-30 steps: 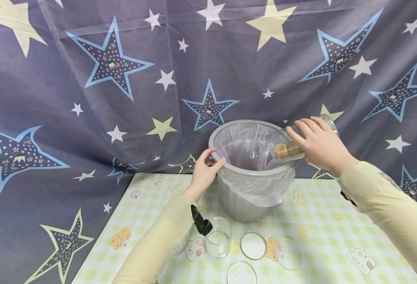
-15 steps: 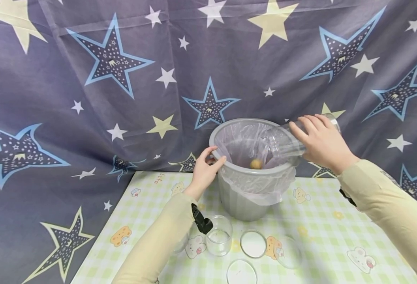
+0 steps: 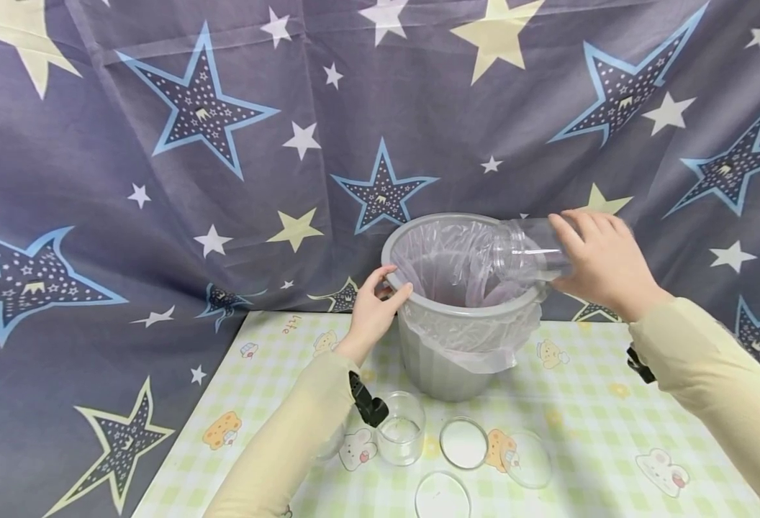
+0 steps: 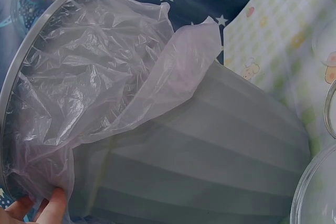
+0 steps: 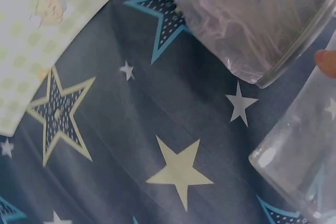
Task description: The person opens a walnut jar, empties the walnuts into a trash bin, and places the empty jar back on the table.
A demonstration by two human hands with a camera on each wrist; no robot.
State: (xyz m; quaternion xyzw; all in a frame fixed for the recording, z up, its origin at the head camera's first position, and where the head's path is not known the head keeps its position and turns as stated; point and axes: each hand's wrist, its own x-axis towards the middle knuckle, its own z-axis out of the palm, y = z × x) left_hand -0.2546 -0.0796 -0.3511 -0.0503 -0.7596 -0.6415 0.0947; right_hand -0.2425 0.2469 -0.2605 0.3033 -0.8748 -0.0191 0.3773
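Observation:
My left hand (image 3: 373,306) grips the left rim of a grey trash bin (image 3: 441,367) lined with a translucent pinkish bag (image 3: 464,334). In the left wrist view, its fingertips (image 4: 54,205) press the bag's folded edge. A clear jar (image 3: 529,252) lies nearly sideways in my right hand (image 3: 607,262), its mouth over the bin's right side. I see nothing inside the jar, though the fingers hide its base end in the head view. The right wrist view shows the jar's base (image 5: 294,166) and one fingertip on its wall.
A clear glass container (image 3: 401,432) stands in front of the bin. Round clear lids (image 3: 463,442) lie near it, and another clear vessel is partly behind my left sleeve (image 3: 296,439). A star-patterned curtain (image 3: 257,180) hangs behind the checked tablecloth (image 3: 587,432).
Tan-brown contents have slid out of the jar; a round tan piece showed in the bin half a second ago and is now out of sight. The jar has shifted right and levelled. My left hand stays put.

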